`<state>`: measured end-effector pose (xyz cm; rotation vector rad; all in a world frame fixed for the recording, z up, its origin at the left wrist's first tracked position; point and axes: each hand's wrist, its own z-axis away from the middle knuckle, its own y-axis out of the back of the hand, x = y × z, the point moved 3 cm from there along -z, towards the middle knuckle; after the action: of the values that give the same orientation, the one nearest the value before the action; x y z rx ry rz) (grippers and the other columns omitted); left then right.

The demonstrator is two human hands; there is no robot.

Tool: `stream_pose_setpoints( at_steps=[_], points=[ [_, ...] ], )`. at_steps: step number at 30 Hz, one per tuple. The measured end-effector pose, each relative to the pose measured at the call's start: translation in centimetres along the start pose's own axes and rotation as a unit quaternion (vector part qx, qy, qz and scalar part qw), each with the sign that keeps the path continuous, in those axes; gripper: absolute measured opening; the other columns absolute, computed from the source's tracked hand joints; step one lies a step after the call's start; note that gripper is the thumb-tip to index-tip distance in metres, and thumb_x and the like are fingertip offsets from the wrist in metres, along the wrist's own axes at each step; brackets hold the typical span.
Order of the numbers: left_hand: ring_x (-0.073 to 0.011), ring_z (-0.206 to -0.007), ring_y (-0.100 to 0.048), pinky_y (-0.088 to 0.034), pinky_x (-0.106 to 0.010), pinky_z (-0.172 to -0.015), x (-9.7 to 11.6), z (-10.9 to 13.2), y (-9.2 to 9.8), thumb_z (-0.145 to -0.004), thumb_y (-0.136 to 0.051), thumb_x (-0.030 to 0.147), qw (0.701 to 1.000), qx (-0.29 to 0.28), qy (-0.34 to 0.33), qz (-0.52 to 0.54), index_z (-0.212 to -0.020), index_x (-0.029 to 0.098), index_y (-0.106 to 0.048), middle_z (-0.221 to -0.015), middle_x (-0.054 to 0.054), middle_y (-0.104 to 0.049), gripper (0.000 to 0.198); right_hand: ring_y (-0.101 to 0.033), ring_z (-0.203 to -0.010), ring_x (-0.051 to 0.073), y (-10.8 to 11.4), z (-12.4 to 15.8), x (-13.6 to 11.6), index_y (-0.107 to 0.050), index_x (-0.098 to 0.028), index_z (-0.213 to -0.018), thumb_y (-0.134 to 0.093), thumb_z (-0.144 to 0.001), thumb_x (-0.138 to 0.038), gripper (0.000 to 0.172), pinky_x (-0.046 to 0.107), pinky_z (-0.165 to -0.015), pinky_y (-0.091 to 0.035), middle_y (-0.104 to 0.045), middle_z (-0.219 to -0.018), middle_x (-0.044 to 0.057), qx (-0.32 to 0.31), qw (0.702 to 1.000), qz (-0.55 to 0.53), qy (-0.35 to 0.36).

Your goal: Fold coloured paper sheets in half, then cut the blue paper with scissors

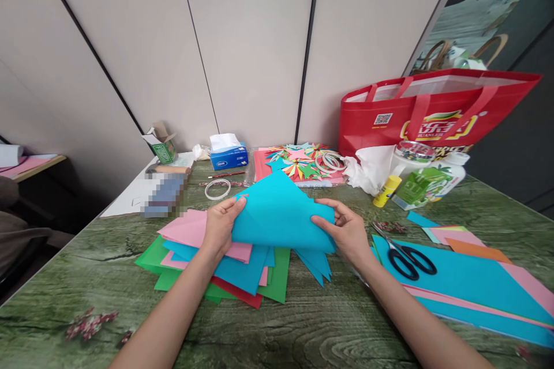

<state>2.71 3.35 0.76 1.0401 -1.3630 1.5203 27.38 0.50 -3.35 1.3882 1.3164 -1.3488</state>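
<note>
A sheet of blue paper (277, 213), partly folded over with a peak at its top, is held up above the table between both hands. My left hand (220, 222) pinches its left edge, thumb on the near face. At the right end, my right hand (344, 225) grips the paper between thumb and fingers. Beneath the left hand lies a loose pile of pink, blue, green and red paper (277, 277). Pointed blue paper pieces (315, 265) stick out below the held sheet. Black-handled scissors (409, 259) rest on blue sheets (467, 277) by my right forearm.
Behind the hands are a tape roll (217, 189), a blue tissue box (228, 155) and colourful paper stars (298, 162). A yellow glue stick (386, 191), a green carton (413, 189), crumpled tissue (370, 170) and a red bag (367, 121) stand at the right. A green box (162, 147) is back left.
</note>
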Motion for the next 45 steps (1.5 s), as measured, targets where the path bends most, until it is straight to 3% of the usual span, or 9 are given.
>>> stream_pose_setpoints(
  at_steps=[4,21,33,45],
  points=[
    [-0.0195,-0.066,-0.063,-0.049,-0.029,-0.061,0.02,-0.11,0.13,-0.05,-0.08,0.035,1.0,0.004,-0.017,-0.003,-0.094,0.015,-0.07,-0.071,-0.006,-0.072,0.05,-0.057,-0.058,0.016,-0.11,0.05,-0.1,-0.06,-0.022,-0.1,-0.076,-0.056,-0.036,0.049,0.027,-0.05,-0.047,-0.066,-0.073,0.001,-0.001,1.0,-0.007,-0.001],
    [-0.0181,-0.065,-0.062,-0.048,-0.028,-0.061,0.01,-0.19,0.25,-0.048,-0.081,0.033,0.999,0.026,-0.033,-0.015,-0.084,0.015,-0.072,-0.073,-0.006,-0.072,0.041,-0.055,-0.056,0.015,-0.1,0.01,-0.05,-0.06,-0.022,-0.101,-0.075,-0.057,-0.036,0.048,0.026,-0.048,-0.045,-0.066,-0.072,0.0,-0.001,1.0,0.015,0.004],
    [-0.0175,-0.067,-0.062,-0.048,-0.026,-0.062,-0.06,-0.63,0.7,-0.049,-0.081,0.033,0.998,0.027,-0.056,-0.018,-0.078,0.016,-0.073,-0.076,-0.007,-0.072,0.035,-0.062,-0.063,0.016,0.16,-0.05,-0.34,-0.062,-0.023,-0.099,-0.076,-0.059,-0.036,0.045,0.028,-0.058,-0.049,-0.071,-0.078,0.001,0.029,0.995,-0.096,-0.029],
    [-0.0171,-0.063,-0.061,-0.048,-0.026,-0.058,-0.21,-0.72,0.58,-0.046,-0.081,0.034,0.999,0.022,-0.043,-0.002,-0.079,0.014,-0.072,-0.07,-0.007,-0.072,0.04,-0.059,-0.054,0.013,0.3,-0.19,-0.29,-0.064,-0.018,-0.089,-0.076,-0.058,-0.035,0.038,0.024,-0.051,-0.047,-0.07,-0.067,0.001,0.054,0.992,-0.11,-0.037]
  ],
)
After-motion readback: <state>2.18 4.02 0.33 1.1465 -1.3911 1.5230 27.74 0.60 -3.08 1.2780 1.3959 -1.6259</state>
